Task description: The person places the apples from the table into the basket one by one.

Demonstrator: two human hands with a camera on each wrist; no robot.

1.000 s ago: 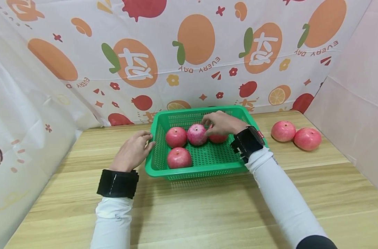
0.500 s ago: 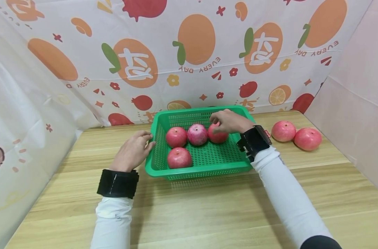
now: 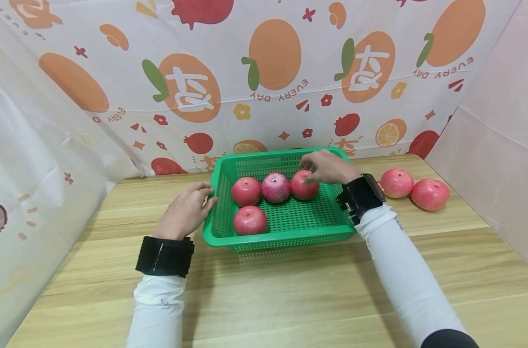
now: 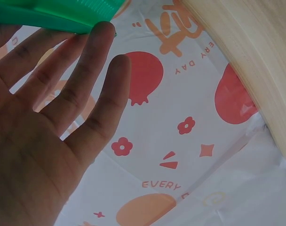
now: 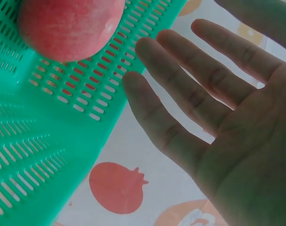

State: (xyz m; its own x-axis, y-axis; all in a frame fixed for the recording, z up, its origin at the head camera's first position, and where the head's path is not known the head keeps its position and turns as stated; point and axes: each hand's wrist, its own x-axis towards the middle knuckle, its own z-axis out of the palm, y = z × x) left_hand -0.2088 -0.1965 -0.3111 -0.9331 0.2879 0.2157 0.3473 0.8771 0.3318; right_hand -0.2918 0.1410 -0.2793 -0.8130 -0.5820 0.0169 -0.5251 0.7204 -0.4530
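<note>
A green plastic basket (image 3: 290, 236) holds several round fruits. Three are red apples: one at the left (image 3: 246, 192), one in front of it (image 3: 250, 221), and one at the right (image 3: 305, 185). Between the left and right apples sits a purplish, streaked round fruit (image 3: 275, 188). My left hand (image 3: 186, 210) is at the basket's left rim, fingers extended and touching it in the left wrist view. My right hand (image 3: 326, 166) hovers over the right apple, hiding part of it. In the right wrist view its fingers (image 5: 180, 89) are spread, apart from the apple (image 5: 70, 28).
Two more red apples (image 3: 396, 183) (image 3: 429, 194) lie side by side on the wooden table (image 3: 290, 299), right of the basket. A fruit-printed cloth (image 3: 229, 63) hangs behind the basket, and pale cloth walls stand at both sides.
My right hand has moved right, away from the purplish fruit, uncovering more of the right apple. The left hand, the basket and the fruits have stayed in place.
</note>
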